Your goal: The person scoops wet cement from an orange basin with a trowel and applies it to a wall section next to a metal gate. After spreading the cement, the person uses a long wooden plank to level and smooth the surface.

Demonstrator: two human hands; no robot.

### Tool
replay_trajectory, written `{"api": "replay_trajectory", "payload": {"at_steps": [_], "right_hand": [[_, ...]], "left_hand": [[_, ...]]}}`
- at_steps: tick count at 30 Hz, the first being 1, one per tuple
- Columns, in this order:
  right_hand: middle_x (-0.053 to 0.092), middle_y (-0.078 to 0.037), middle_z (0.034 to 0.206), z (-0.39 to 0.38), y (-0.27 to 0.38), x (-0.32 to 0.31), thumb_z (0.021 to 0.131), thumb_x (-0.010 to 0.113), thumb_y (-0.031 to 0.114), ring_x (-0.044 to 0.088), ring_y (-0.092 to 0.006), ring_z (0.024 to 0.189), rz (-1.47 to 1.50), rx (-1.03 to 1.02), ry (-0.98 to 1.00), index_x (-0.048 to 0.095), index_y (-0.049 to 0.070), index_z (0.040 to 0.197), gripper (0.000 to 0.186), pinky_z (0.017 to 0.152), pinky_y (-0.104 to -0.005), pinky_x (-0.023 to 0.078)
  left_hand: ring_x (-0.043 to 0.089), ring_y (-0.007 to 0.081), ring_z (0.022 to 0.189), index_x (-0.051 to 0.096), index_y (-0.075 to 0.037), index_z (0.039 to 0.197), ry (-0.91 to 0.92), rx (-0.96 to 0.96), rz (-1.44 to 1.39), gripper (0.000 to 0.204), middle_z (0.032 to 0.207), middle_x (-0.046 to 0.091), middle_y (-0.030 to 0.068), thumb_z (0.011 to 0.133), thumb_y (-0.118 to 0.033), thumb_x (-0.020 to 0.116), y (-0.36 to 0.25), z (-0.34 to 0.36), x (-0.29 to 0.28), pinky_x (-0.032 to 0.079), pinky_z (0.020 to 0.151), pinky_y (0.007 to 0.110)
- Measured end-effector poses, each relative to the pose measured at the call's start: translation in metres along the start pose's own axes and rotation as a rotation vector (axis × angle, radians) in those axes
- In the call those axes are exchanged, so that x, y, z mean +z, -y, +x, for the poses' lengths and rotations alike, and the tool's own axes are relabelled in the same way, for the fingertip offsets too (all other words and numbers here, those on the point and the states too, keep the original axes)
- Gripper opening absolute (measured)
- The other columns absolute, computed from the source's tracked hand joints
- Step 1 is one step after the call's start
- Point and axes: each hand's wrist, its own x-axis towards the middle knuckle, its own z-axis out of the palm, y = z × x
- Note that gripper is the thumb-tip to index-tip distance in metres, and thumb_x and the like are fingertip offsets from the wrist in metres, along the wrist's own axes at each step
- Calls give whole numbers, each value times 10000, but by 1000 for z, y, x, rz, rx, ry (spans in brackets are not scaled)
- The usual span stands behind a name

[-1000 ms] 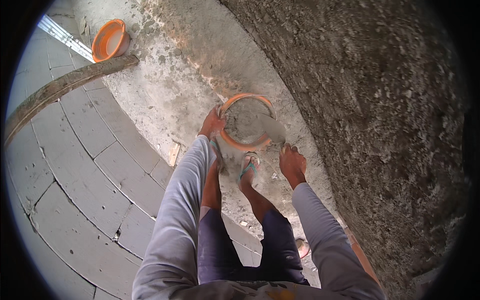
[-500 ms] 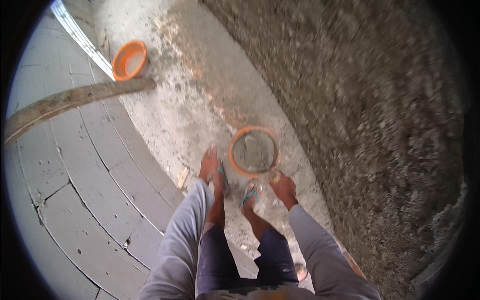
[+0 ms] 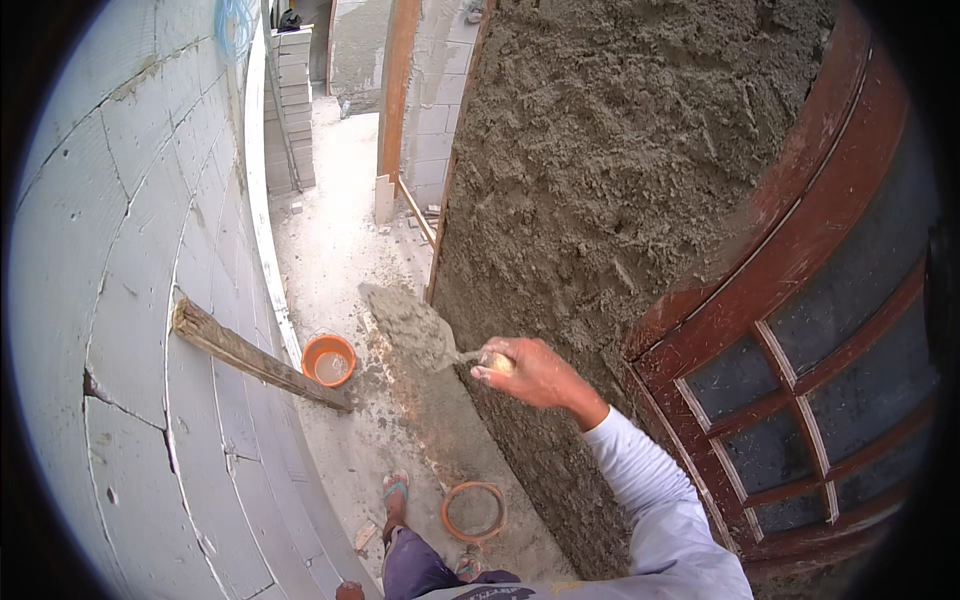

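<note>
My right hand (image 3: 530, 372) is closed round the pale handle of a trowel (image 3: 468, 357). A heap of wet grey mortar (image 3: 408, 328) covers its blade. The trowel is raised beside the rough, mortar-coated wall (image 3: 590, 180) on my right. Down by my feet stands an orange tub (image 3: 447, 512) with grey mortar inside. Just a bit of my left hand (image 3: 349, 591) shows at the lower edge, its fingers hidden.
A second orange tub (image 3: 328, 360) stands farther ahead, beside a wooden plank (image 3: 255, 362) leaning at the grey block wall (image 3: 150, 300). To the right is a red-brown window frame (image 3: 690, 410) with panes. Stacked blocks (image 3: 294, 110) and a wooden post (image 3: 396, 90) stand along the passage.
My right hand has risen from the near mortar tub to the wall, bringing up the mortar-loaded trowel. The view has tilted up, and my left hand has dropped to the lower edge.
</note>
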Motion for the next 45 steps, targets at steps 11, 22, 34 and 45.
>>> {"api": "replay_trajectory", "payload": {"at_steps": [11,22,34,45], "right_hand": [[653,-23,844,94,119,-288,1150,536,353,608,-98,658,105,331,-183,693,28,1205,365,559,-274,544],[677,-113,847,83,151,-292,1126,573,349,603,-174,697,-577,402,-610,712,27,1261,376,665,-361,519],[747,-286,1156,110,38,-260,1072,627,328,689,-486,1107,-638,386,-686,695,-15,1286,409,964,-544,539],[714,-171,1097,56,166,-304,1056,658,380,732,-399,981,-1288,489,-827,716,96,1308,383,845,-514,582]], "left_hand": [[715,230,838,716,-76,1138,-280,542,-205,253,1003,736,88,1068,-277,579,-113,135,-147,548,676,374],[642,132,693,690,-7,1070,-174,253,-1040,169,844,701,42,1068,-170,647,-186,226,-233,508,617,295],[665,265,628,641,-101,955,144,721,-557,341,798,636,98,1057,-352,434,-144,198,-196,528,488,335],[638,193,634,653,-93,973,133,530,-1463,177,823,650,55,1059,-229,580,-168,250,-213,519,527,337]]}}
